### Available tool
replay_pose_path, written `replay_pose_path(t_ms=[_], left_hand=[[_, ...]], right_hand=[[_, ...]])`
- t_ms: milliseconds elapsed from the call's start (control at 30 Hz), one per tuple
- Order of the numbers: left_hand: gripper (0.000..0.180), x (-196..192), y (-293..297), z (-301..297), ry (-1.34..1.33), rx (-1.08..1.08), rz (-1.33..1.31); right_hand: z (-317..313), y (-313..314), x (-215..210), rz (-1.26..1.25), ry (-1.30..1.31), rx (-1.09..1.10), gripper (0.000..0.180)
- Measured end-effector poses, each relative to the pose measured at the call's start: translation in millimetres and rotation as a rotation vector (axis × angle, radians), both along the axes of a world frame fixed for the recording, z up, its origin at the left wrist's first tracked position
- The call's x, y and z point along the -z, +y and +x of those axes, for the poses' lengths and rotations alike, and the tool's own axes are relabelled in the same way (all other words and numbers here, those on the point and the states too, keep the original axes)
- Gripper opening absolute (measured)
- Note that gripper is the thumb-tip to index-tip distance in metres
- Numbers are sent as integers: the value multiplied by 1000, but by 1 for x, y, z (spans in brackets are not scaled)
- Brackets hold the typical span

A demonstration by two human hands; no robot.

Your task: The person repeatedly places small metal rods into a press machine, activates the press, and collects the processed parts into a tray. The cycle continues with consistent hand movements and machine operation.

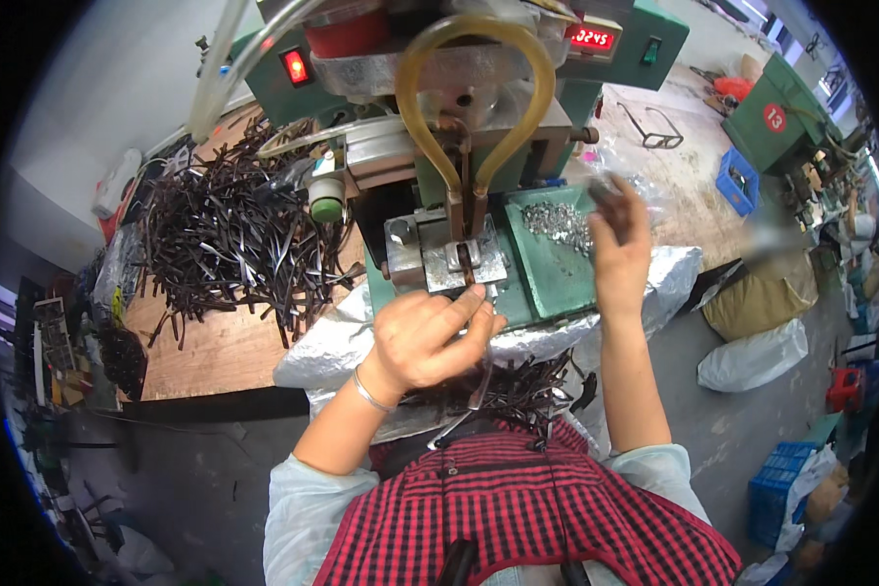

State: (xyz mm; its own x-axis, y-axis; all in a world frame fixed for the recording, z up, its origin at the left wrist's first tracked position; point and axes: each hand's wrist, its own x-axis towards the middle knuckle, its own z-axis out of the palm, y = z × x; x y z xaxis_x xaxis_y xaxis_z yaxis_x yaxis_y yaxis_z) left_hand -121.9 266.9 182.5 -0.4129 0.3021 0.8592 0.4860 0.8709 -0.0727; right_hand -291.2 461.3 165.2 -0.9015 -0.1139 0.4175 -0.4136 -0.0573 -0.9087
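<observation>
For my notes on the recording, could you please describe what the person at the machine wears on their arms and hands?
Both hands, the left hand and the right hand, are bare, with no gloves. A thin silver bangle circles the left wrist. The forearms are uncovered; pale blue sleeves end near the elbows, beside a red and black checked apron.

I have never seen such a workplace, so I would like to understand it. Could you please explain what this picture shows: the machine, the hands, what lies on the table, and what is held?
The picture comes from a camera on the person's head, looking down, so the edges bend. The forearms enter from below.

In the middle stands a green machine on a wooden table, with a yellowish tube loop above a small metal clamp.

The left hand holds a dark strip up to that clamp. The right hand reaches over a green tray of small metal parts; what its fingers hold is blurred.

A big pile of dark strips lies on the left, and glasses lie behind.
</observation>
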Motion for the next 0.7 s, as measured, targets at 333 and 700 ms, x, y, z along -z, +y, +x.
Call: replay_pose_path(t_ms=[333, 700], left_hand=[[27, 12, 5, 1, -26, -8, 119], [17, -46, -51, 82, 36, -489, 471]], right_hand=[[22, 44, 46, 910, 182, 214, 15], [26, 37, 51, 656, 56, 237, 10]])
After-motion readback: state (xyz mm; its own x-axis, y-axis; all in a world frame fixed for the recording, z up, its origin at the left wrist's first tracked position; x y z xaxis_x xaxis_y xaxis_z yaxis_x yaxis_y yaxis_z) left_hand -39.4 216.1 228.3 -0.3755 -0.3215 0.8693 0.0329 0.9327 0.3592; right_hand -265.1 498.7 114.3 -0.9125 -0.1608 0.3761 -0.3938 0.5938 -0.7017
